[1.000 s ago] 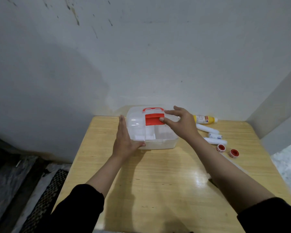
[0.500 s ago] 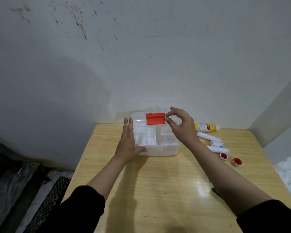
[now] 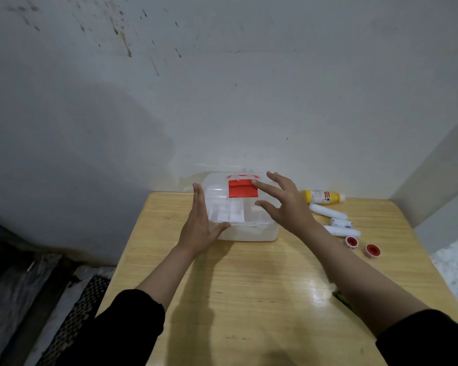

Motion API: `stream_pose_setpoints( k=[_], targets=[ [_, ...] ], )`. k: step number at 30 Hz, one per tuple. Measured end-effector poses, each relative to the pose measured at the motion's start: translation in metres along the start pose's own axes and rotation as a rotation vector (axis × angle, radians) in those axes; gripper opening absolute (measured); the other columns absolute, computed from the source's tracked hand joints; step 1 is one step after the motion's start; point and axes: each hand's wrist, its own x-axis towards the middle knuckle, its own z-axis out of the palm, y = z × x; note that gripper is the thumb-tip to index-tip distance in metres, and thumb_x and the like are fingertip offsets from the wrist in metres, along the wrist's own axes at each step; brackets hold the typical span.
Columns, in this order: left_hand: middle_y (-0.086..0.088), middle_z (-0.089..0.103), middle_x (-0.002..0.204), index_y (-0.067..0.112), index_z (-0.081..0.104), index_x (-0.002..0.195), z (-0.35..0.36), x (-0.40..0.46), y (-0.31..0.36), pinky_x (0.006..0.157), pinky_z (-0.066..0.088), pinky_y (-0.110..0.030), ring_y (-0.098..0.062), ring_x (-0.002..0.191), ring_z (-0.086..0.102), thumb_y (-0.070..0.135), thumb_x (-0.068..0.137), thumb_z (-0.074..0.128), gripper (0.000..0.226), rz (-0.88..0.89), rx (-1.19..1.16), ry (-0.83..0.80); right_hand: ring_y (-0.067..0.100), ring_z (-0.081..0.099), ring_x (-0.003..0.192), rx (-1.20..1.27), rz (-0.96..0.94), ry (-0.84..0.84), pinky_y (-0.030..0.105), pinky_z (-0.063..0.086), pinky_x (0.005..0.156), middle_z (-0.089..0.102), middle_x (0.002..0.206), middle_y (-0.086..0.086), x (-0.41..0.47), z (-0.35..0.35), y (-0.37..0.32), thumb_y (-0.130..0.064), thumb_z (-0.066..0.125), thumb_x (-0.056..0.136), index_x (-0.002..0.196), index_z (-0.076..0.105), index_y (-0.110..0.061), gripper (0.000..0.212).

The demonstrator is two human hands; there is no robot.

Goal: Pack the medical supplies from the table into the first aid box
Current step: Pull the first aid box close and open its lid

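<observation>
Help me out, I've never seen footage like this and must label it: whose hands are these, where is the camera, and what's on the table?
The camera sits on a person's head, looking down at their own bare hands. The left hand rests flat against the side of a clear first aid box; the right hand has spread fingers, one touching its red latch. Neither holds anything. On the wooden table lie a yellow bottle, white rolls and two red-centred tape rolls.
</observation>
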Motion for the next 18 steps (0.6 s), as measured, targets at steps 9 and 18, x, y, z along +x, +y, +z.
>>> stream_pose_setpoints(
  k=[9, 18],
  targets=[
    [0.003, -0.016, 0.16, 0.035, -0.037, 0.138, 0.0, 0.0, -0.001, 0.107, 0.029, -0.032, -0.018, 0.147, 0.011, 0.056, 0.075, 0.07, 0.126, -0.087, -0.027, -0.03, 0.032, 0.042, 0.131, 0.038, 0.026, 0.043, 0.039, 0.037, 0.102, 0.052, 0.136, 0.014, 0.02, -0.007, 0.006, -0.031, 0.068, 0.083, 0.133, 0.05, -0.032, 0.052],
    [0.003, 0.001, 0.161, 0.027, -0.02, 0.148, -0.002, 0.002, -0.002, 0.115, 0.025, -0.041, -0.018, 0.147, 0.008, 0.057, 0.075, 0.07, 0.12, -0.189, -0.007, -0.127, 0.026, 0.041, 0.131, 0.111, 0.115, 0.129, 0.033, 0.035, 0.105, 0.048, 0.138, 0.014, 0.055, -0.014, 0.011, -0.034, 0.061, 0.089, 0.128, 0.055, -0.034, 0.04]
  ],
)
